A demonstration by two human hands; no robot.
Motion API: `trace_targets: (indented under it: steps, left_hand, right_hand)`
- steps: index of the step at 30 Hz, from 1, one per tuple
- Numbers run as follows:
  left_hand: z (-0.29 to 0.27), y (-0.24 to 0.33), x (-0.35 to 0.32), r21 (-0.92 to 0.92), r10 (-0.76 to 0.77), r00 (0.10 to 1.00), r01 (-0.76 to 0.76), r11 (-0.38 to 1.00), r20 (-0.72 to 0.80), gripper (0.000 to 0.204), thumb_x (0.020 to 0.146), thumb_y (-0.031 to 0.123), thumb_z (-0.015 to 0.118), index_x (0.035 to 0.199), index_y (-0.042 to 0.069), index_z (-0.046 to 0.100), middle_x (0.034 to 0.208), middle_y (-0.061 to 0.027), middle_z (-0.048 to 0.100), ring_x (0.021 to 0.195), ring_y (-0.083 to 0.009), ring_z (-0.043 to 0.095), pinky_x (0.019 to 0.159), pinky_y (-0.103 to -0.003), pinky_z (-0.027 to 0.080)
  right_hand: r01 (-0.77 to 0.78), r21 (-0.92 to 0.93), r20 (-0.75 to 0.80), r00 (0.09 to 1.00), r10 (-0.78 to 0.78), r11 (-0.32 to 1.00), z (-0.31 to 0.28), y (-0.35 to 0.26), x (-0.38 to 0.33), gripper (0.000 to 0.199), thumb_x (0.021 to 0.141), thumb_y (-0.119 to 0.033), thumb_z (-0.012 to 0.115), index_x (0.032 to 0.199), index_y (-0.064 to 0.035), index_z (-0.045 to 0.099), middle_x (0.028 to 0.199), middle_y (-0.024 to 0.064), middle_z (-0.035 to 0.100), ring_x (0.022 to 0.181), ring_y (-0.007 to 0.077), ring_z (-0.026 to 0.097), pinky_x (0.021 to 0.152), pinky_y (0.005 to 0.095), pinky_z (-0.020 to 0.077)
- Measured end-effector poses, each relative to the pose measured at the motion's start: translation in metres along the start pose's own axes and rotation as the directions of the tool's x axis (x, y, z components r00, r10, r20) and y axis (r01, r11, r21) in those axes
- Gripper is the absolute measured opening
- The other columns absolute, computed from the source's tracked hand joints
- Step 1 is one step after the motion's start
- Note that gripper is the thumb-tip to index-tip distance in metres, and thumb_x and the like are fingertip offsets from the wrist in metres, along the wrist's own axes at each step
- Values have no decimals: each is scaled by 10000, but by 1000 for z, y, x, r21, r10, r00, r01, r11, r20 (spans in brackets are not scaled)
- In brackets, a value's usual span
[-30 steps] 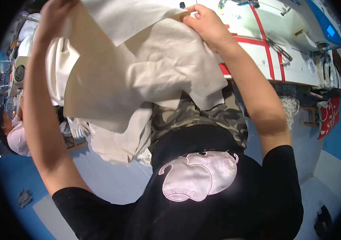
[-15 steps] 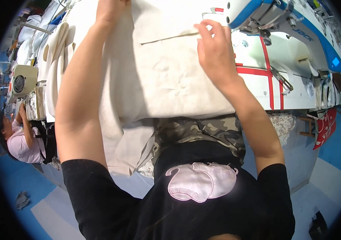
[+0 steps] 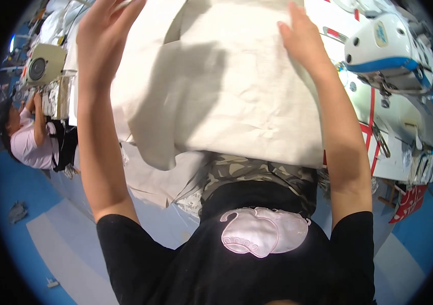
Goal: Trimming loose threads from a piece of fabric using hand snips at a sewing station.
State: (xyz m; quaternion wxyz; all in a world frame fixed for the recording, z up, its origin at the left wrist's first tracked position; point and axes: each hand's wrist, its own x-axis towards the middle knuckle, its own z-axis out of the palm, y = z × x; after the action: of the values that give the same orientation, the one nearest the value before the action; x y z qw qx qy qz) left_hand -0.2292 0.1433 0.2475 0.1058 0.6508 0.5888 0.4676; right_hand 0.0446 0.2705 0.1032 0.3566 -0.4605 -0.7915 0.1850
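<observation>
A large cream cloth piece (image 3: 247, 91) spreads over the work surface, its near edge hanging over my lap. My right hand (image 3: 305, 40) lies at the cloth's right side, thumb and index finger apart, with nothing seen between them. My left hand (image 3: 105, 38) is raised over the left part of the cloth and casts a shadow on it. Its fingertips are cut off by the picture's upper edge, so what they hold, if anything, is hidden. A loose flap of cloth (image 3: 158, 145) droops at the near left.
A white and blue sewing machine (image 3: 384, 46) stands on the right, beside red strips (image 3: 372, 107) and a metal tool (image 3: 380, 140) on the table. At the left, a person (image 3: 31, 137) in a light top works near another machine (image 3: 43, 65). Grey cloth (image 3: 17, 212) lies on the floor.
My left hand has moved left and nearer. My right hand has let go of the cloth's slit edge and moved right and farther away. The cloth has shifted, and the whole view has turned somewhat.
</observation>
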Motion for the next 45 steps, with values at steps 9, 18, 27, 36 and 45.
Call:
trace_targets:
  steps: [9,18,27,36,45]
  left_hand:
    - [-43,18,-201,-94,-544,772,546,832,-329,152,975,59,575,1067,-20,666,992,-27,649,910,-98,575,815,-233,449]
    - [-5,31,-221,319,-448,781,599,734,-435,142,828,15,708,910,13,593,1021,-97,567,865,-199,555,719,-279,470]
    - [-16,18,-221,-542,-734,557,506,671,-388,67,994,89,574,970,27,559,854,31,555,806,-33,477,701,-207,395]
    - [-17,11,-231,-596,-775,541,518,614,-328,139,1009,110,548,1053,-13,593,947,-40,655,870,-75,580,813,-219,461]
    - [-3,6,-237,-429,-721,561,580,693,-406,149,989,79,561,1083,-30,597,969,-41,658,875,-75,578,812,-223,458]
  right_hand:
    - [205,55,231,950,-212,977,-6,-52,-35,505,965,-180,572,1421,-9,436,1453,232,453,1244,382,516,1068,417,408]
    - [316,-86,458,855,-244,945,-28,-79,-70,571,960,-233,603,1471,-75,402,1504,203,389,1402,354,349,1163,507,218]
    - [385,-207,503,831,-239,900,-32,-46,-83,622,959,-332,593,1504,-121,380,1581,128,313,1465,320,270,1183,509,187]
    - [394,-207,490,834,-254,895,-32,-31,-80,527,1008,-276,510,1501,-134,391,1582,116,317,1465,299,274,1194,477,183]
    - [353,-306,464,866,-185,884,-53,-31,-99,533,986,-217,553,1482,-89,404,1559,147,341,1454,345,283,1189,502,187]
